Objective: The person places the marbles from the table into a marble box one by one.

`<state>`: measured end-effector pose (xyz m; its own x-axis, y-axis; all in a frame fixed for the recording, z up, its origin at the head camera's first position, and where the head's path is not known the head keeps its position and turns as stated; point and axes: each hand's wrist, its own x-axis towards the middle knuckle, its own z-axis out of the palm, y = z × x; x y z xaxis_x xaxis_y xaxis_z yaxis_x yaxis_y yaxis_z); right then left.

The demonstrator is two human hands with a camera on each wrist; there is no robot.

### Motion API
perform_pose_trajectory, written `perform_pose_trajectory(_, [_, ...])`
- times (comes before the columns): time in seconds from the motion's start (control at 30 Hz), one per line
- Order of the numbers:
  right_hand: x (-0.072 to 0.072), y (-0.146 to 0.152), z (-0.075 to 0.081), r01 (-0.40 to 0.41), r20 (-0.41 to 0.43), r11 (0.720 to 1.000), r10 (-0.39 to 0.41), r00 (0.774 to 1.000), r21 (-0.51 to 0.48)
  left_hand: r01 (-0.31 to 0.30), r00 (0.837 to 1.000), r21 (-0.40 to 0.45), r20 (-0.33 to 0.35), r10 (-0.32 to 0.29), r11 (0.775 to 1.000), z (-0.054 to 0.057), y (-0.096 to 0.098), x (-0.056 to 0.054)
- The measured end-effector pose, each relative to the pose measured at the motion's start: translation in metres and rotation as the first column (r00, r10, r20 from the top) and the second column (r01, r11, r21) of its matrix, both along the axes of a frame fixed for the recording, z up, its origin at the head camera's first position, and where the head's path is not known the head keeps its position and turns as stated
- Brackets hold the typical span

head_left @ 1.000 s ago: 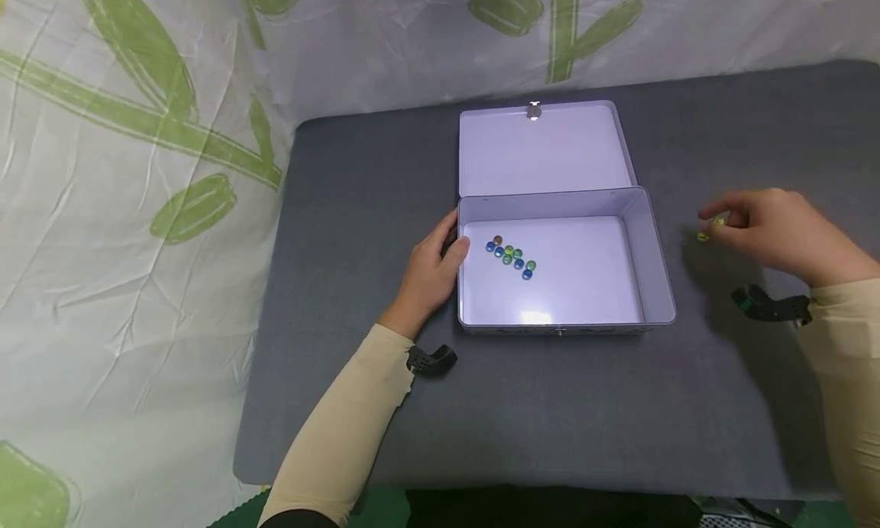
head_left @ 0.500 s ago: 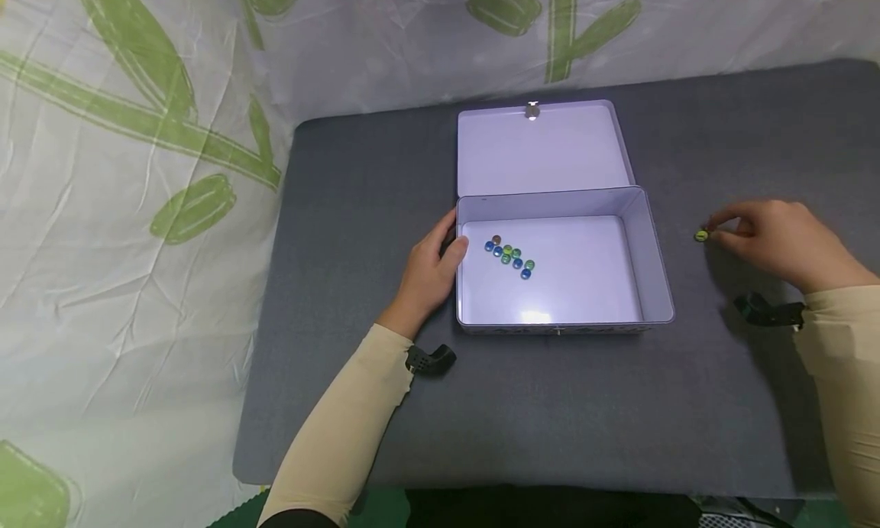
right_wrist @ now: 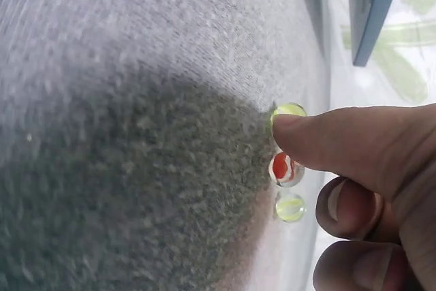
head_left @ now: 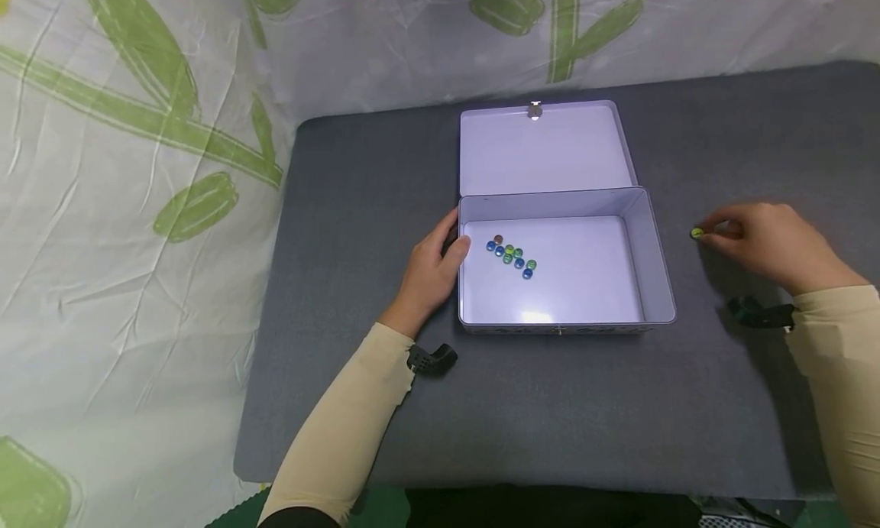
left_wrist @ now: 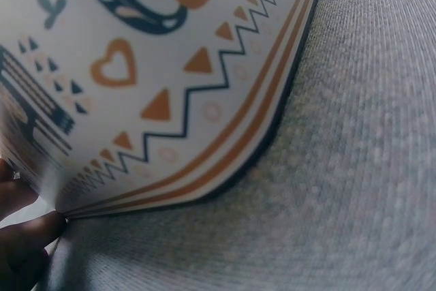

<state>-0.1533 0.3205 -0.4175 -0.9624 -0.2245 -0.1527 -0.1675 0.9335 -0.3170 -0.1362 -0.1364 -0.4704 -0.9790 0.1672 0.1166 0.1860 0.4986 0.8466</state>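
Note:
A hinged tin box [head_left: 571,276], pale lilac inside, stands with its lid [head_left: 546,150] laid back. My left hand [head_left: 429,272] grips its left wall, thumb at the rim and fingers outside; the left wrist view shows the box's patterned outside [left_wrist: 157,86] and some fingers [left_wrist: 27,236]. Several blue, green and brown glass marbles [head_left: 509,254] lie on the box floor. To the right of the box, my right hand [head_left: 773,241] pinches a yellow-green marble [head_left: 697,233] at its fingertips. A red-and-clear marble [right_wrist: 286,170] and another yellow-green marble [right_wrist: 290,208] appear beyond the thumb in the right wrist view.
The box stands on a grey cloth-covered table [head_left: 550,413]. A white curtain with green leaf prints [head_left: 385,46] hangs behind the table and along its left side. A metal clasp [head_left: 535,111] sits on the lid's far edge.
My right hand first drew back slightly right, then shifted left; the yellow-green marble at its fingertips moved slightly left and away from me. My left hand and the box stayed in place.

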Motion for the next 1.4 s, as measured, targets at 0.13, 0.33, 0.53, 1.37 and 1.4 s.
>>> perform_pose_trajectory(0.13, [-0.001, -0.002, -0.002, -0.010, 0.004, 1.000, 0.010, 1.000, -0.001, -0.001, 1.000, 0.001, 0.007, 0.001, 1.000, 0.001, 0.000, 0.000])
perform_pose_trajectory(0.33, [-0.001, -0.005, -0.005, 0.000, 0.013, 1.000, 0.000, 1.000, -0.027, 0.003, 1.000, 0.007, 0.007, -0.003, 1.000, 0.000, 0.000, 0.000])
perform_pose_trajectory(0.53, [0.000, -0.007, -0.005, -0.014, -0.021, 1.000, 0.013, 1.000, -0.026, -0.001, 1.000, 0.001, 0.007, 0.001, 1.000, 0.001, 0.000, -0.001])
perform_pose_trajectory(1.37, [0.001, -0.040, 0.049, -0.036, -0.079, 0.998, 0.031, 0.996, -0.056, -0.004, 1.000, 0.002, 0.018, 0.004, 1.000, 0.003, 0.001, 0.000])
perform_pose_trajectory(1.4, [0.002, -0.043, 0.052, -0.041, -0.088, 0.997, 0.036, 0.995, -0.059, -0.004, 1.000, 0.002, 0.018, 0.004, 1.000, 0.003, 0.001, 0.000])
